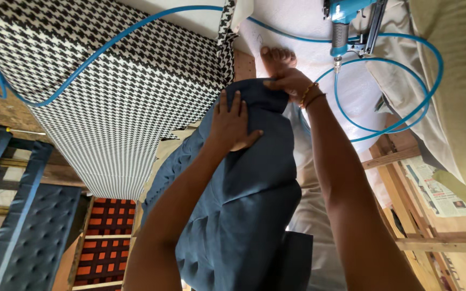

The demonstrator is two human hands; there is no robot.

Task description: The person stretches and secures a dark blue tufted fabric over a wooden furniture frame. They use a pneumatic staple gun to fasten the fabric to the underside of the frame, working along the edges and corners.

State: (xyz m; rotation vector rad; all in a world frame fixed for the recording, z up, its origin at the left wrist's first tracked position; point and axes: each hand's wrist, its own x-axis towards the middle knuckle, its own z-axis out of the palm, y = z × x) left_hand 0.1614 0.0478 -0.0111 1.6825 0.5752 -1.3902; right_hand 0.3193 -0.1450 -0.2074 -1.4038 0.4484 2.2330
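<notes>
the left hand (pixel 233 125) lies flat and open, fingers spread, pressing down on the far end of a dark blue tufted upholstery panel (pixel 244 205). the right hand (pixel 289 82), with beaded bracelets (pixel 309 95) on its wrist, is closed in a pinch on the far edge of the same blue fabric, just beyond and to the right of the left hand. the panel runs from the near middle of the scene away to the far middle, its buttoned dimples showing on the near part, and both forearms stretch over it. a bare foot (pixel 277 58) rests just beyond the right hand on white padding (pixel 308 37).

to the left lies a broad black-and-white houndstooth cushion (pixel 120 91), with a blue air hose (pixel 109 46) curving across it. the hose loops on at the far right, where a teal pneumatic staple gun (pixel 349 21) rests on the white padding. on the right are a bare wooden frame (pixel 405 199), beige fabric (pixel 454 81) and a newspaper sheet (pixel 438 194). at the near left sit another dark blue tufted piece (pixel 33 237) and an orange-and-black checked fabric (pixel 106 242).
</notes>
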